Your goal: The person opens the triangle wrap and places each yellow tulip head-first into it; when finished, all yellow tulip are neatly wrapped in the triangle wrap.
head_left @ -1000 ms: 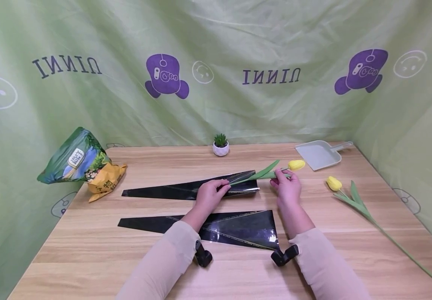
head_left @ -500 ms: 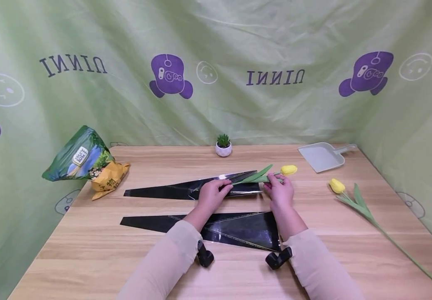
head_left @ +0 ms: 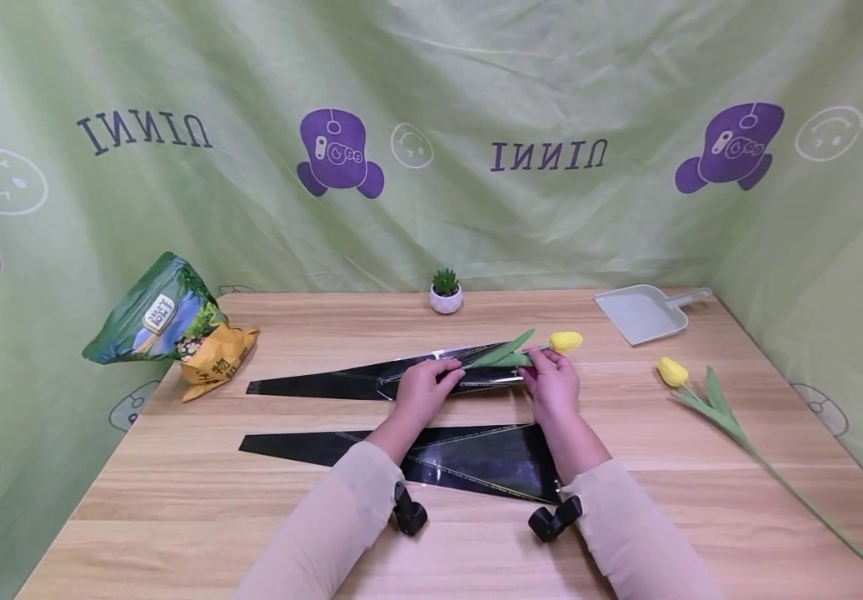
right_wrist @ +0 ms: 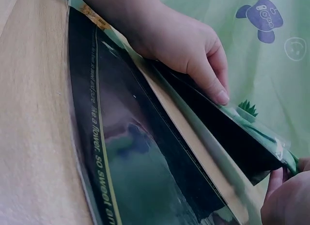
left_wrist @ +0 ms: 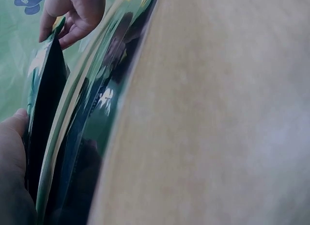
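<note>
A yellow artificial tulip [head_left: 566,342] with green leaves [head_left: 504,349] lies lengthwise over the wide end of the far black flower sleeve [head_left: 319,384]. My right hand [head_left: 556,390] pinches it just under the bloom, beside the sleeve's mouth. My left hand [head_left: 420,393] grips the sleeve about midway, its fingertips where the stem vanishes. Whether the stem runs inside the sleeve there cannot be told. In the left wrist view, the right hand [left_wrist: 80,14] pinches at the sleeve's far end. In the right wrist view, the left thumb [right_wrist: 215,89] presses the sleeve's upper edge.
A second black sleeve [head_left: 476,461] lies flat nearer me. To the right rests another yellow tulip [head_left: 672,372] with a long stem. At the back stand a potted succulent [head_left: 446,293] and a grey dustpan [head_left: 645,312]. A green and yellow bag [head_left: 177,312] sits left.
My right hand has moved left with the tulip, so its bloom is closer to the sleeve's mouth. My left hand has stayed at the sleeve. The head view has shifted slightly.
</note>
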`<action>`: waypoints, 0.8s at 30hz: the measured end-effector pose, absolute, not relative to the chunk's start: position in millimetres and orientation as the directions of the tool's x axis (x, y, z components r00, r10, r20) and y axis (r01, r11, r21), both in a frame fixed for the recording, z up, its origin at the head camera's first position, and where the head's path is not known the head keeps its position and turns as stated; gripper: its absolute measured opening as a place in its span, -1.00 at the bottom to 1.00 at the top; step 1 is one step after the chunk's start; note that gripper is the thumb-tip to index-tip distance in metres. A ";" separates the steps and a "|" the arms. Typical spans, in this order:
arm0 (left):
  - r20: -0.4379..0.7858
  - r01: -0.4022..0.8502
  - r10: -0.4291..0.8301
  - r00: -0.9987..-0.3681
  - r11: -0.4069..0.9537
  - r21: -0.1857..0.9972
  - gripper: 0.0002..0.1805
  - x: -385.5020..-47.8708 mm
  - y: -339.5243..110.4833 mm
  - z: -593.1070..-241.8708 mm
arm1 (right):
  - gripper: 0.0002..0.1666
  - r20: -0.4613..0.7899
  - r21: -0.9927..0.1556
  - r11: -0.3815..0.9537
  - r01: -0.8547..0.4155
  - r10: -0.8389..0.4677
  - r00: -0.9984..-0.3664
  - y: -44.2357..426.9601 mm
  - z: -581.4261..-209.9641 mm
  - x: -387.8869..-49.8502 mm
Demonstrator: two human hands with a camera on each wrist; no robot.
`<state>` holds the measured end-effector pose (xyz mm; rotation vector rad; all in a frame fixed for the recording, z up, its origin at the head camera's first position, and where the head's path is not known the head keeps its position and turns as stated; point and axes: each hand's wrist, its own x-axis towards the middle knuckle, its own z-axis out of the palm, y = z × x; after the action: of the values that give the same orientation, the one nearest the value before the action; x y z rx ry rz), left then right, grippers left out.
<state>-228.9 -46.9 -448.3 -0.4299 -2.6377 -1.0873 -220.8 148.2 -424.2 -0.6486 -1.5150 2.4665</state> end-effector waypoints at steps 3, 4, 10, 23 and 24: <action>0.339 0.362 0.173 -0.925 0.675 0.643 -0.75 -228.9 -47.1 -448.3 | -0.58 -0.273 -0.867 -0.493 0.072 0.348 -0.897 150.5 -422.1 -220.1; 0.338 0.361 0.173 -0.925 0.673 0.645 -0.75 -228.8 -47.1 -448.3 | -0.51 -0.271 -0.865 -0.496 0.071 0.344 -0.899 151.7 -421.6 -219.9; 0.342 0.364 0.173 -0.924 0.678 0.639 -0.75 -228.8 -47.9 -448.2 | -0.56 -0.236 -0.887 -0.458 0.067 0.323 -0.917 164.0 -419.4 -219.2; 0.318 0.346 0.172 -0.932 0.683 0.643 -0.75 -228.9 -49.0 -448.1 | -0.67 -0.210 -0.934 -0.329 0.142 0.184 -0.960 199.3 -412.6 -212.8; 0.319 0.347 0.173 -0.932 0.682 0.644 -0.75 -228.8 -49.2 -448.0 | -0.62 -0.205 -0.934 -0.328 0.140 0.171 -0.964 202.1 -411.7 -212.4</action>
<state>-228.8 -49.2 -448.0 -0.4179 -2.6632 -1.0896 -212.4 202.1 -411.7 -0.4197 -1.8093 2.5099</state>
